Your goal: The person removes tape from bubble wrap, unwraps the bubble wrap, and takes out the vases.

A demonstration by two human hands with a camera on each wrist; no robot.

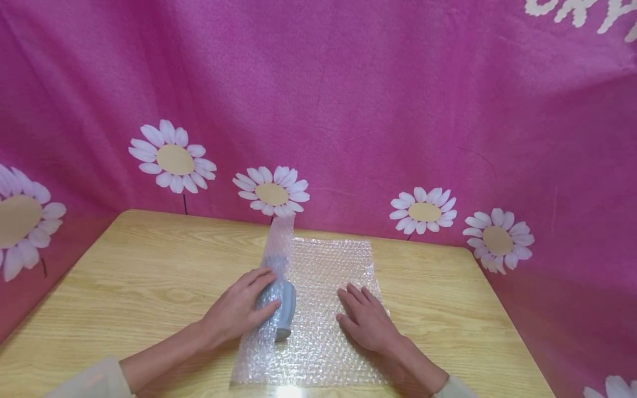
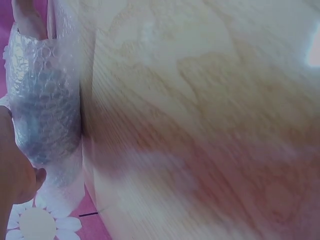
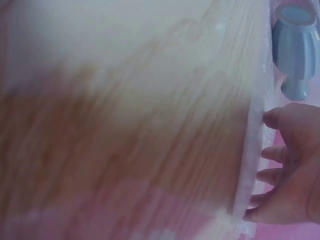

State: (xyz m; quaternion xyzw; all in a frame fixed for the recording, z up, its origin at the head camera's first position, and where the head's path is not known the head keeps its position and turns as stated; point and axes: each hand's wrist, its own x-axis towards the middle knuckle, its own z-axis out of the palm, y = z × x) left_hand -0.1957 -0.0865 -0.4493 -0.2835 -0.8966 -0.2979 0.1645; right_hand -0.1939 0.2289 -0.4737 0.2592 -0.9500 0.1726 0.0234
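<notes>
A light blue fluted vase (image 1: 287, 307) lies on its side on a clear sheet of bubble wrap (image 1: 328, 271). The sheet's left edge is folded up over the vase, covering part of it. My left hand (image 1: 235, 310) holds this flap against the vase, thumb and fingers curled around it from the left. In the left wrist view the vase appears only as a blurred blue shape under the bubble wrap (image 2: 47, 95). To the right, my right hand (image 1: 370, 323) rests with spread fingers on the sheet's right side. The right wrist view shows the vase's base (image 3: 296, 14) and narrower neck.
The sheet lies on a light wooden table (image 1: 164, 265), its far end near the back edge. A pink cloth (image 1: 338, 110) with white daisies hangs behind and at both sides. Light glares on the table's near edge.
</notes>
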